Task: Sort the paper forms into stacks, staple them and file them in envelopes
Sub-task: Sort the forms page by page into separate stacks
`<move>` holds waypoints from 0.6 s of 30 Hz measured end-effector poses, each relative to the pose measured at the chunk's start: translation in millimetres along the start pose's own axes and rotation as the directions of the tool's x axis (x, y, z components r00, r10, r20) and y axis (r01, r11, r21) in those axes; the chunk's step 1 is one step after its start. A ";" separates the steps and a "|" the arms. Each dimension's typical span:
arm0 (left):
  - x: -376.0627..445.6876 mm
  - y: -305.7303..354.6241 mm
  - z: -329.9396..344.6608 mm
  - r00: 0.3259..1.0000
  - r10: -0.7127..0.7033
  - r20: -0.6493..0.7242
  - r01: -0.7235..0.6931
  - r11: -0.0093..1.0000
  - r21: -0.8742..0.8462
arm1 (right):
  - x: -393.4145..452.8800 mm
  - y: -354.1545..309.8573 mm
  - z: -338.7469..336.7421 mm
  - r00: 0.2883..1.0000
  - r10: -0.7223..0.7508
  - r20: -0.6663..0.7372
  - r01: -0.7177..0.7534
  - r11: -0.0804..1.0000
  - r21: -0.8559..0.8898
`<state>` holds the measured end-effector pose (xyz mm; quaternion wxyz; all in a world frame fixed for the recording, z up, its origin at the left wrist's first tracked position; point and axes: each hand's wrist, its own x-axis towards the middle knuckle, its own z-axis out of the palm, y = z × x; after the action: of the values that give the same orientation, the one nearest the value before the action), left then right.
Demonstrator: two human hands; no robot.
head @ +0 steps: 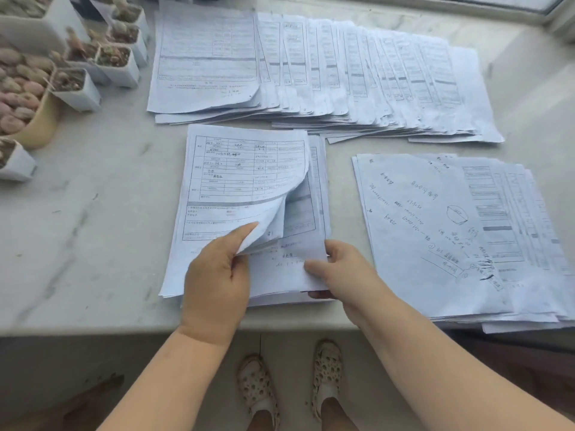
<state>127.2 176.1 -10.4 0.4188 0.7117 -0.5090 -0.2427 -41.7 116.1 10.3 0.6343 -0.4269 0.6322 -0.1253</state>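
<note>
Paper corner pinched up by my left hand [217, 275]; right hand [339, 272] grips the near stack [236, 188] steady, to separate forms

- Soft, even daylight here, with a cool bluish cast over the pale surface [93, 213].
- The brightest patch sits at the upper right of the frame, by the window frame [529, 4], so light arrives from there.
- Shadows are faint: a thin dark line under the near edges of the paper stacks [311, 73], and a deeper one beneath the surface's front edge.
- No hard glare on the sheets.
- Wide-angle bending shows: the surface's edge bows and the pots [74, 85] at upper left lean outward.
- Print on the far sheets is smeared and unreadable; the corners are softer than the centre.
- The floor [289, 346] at the bottom is dimmer.
</note>
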 end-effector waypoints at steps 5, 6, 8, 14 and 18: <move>14.3 13.6 -48.7 0.998 0.061 -0.026 -0.061 0.998 -0.014 | -13.0 6.4 39.4 0.993 0.078 0.090 -0.077 0.997 -0.021; 15.0 12.9 -53.3 0.998 0.065 -0.011 -0.065 0.998 -0.007 | -12.5 7.2 46.2 0.992 0.093 0.086 -0.084 0.991 -0.102; 13.2 8.8 -54.6 0.998 0.061 0.011 -0.061 0.998 0.003 | -13.0 12.0 51.7 0.986 0.125 0.106 -0.088 0.949 -0.304; 1.2 4.2 -54.3 0.980 0.190 0.062 -0.195 0.977 0.084 | -30.9 -26.5 11.9 0.996 -0.007 -0.084 -0.009 0.980 -0.197; -6.4 6.8 -39.8 0.905 0.292 0.310 -0.345 0.930 0.129 | -32.8 -52.2 9.9 0.952 0.191 0.240 -0.245 0.943 0.225</move>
<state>152.0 195.0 15.9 0.3088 0.6112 -0.6936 -0.2237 -18.4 111.3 68.0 0.7578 -0.2809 0.5825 -0.0864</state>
